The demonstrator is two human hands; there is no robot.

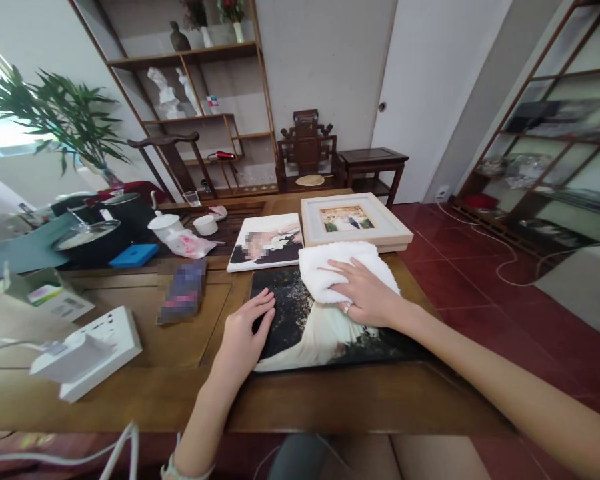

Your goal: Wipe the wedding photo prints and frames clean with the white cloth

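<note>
Head view: a folded white terry towel (343, 250) is laid over the upper right part of a flat, dark rectangular picture panel (285, 320) printed with a pale flowing dress. By the right hand (367, 293) the towel is covered from above, the fingers spread over its top and a ring worn on one of them; whether any cloth is pinched beneath cannot be told. By the left hand (247, 327) the panel's left edge is covered, its fingers lying near one another with the thumb set a little apart.

For good handling, the panel would best be steadied lightly at its edge by the left hand, while the towel is moved flat and with even, gentle pressure, so that the printed surface is not scuffed.

The towel is thus placed directly under the right hand, and the panel is placed beneath the towel and between both hands. Just beyond the right hand, a pale wooden framed picture (347, 217) is seen; beyond the left hand, a white-edged photo panel (267, 243). Left of the left hand, a white plastic power strip (105, 340) is set on the brown wooden bench (370, 407).
</note>
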